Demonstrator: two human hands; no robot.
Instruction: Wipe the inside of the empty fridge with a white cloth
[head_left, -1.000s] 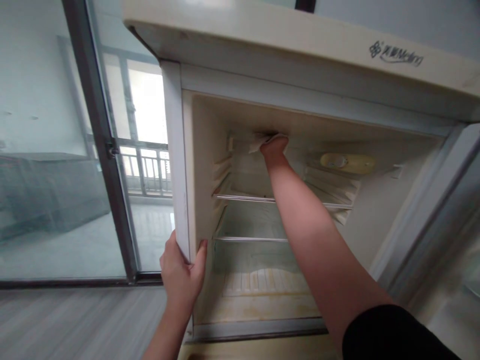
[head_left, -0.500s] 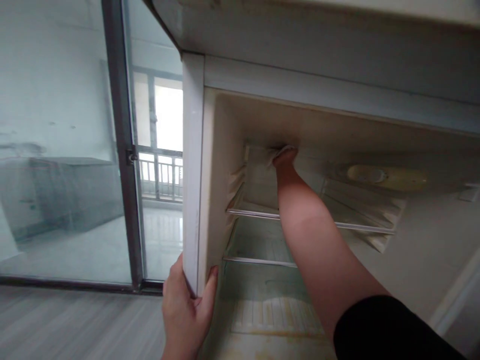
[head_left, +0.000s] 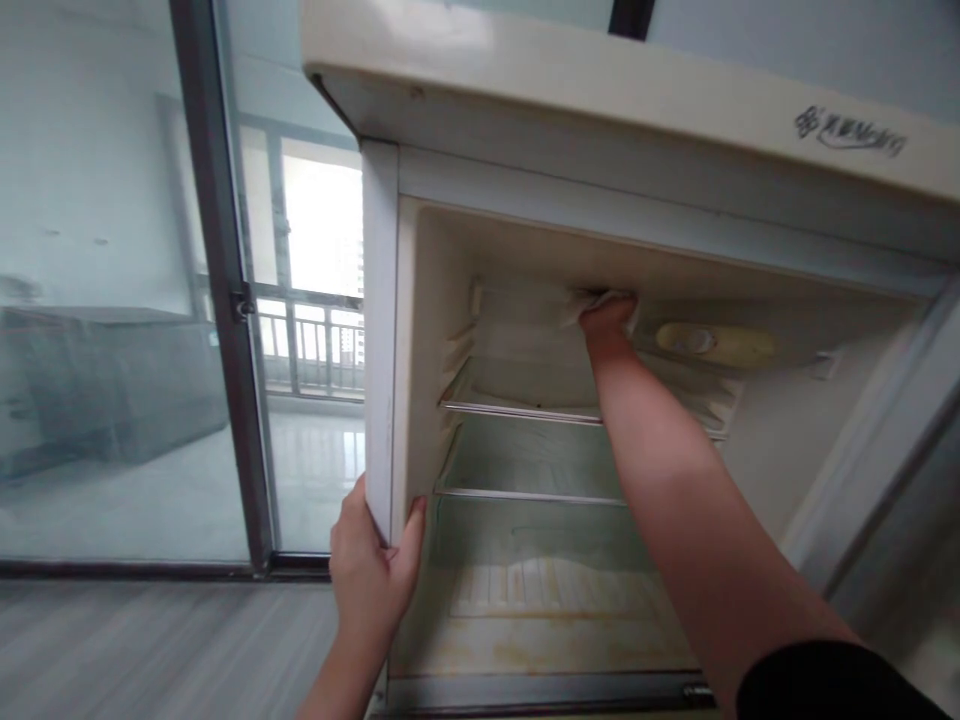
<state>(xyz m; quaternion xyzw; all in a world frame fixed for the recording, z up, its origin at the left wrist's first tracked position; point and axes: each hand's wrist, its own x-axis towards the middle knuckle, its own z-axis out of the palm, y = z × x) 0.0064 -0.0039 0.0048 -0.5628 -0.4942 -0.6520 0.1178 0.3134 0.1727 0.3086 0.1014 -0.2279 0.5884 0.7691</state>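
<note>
An open fridge [head_left: 381, 300] fills the right side of the view, its inner walls yellowed. My left hand [head_left: 375, 565] grips the left edge of the fridge body, thumb on the inner side and fingers round the outside. Deep inside, my right hand [head_left: 609, 312] presses a whitish cloth [head_left: 576, 305] against the upper back, close under the ceiling; its fingers are mostly hidden. Below my right forearm are an upper glass shelf [head_left: 517, 385] and a lower glass shelf [head_left: 525, 460]. The bottom [head_left: 555, 640] bears yellow-brown stains.
A yellowed lamp cover [head_left: 716, 343] sits on the right inner wall, with a small switch [head_left: 825, 364] nearer the front. Left of the fridge stands a dark-framed glass sliding door [head_left: 225, 290]; a balcony railing [head_left: 322, 340] shows through it. Grey wood-look floor [head_left: 165, 650] lies below.
The view has pulled back and tipped up, so the fridge's top and its logo show. My right hand has slid right along the upper back with the cloth. My left hand keeps its hold.
</note>
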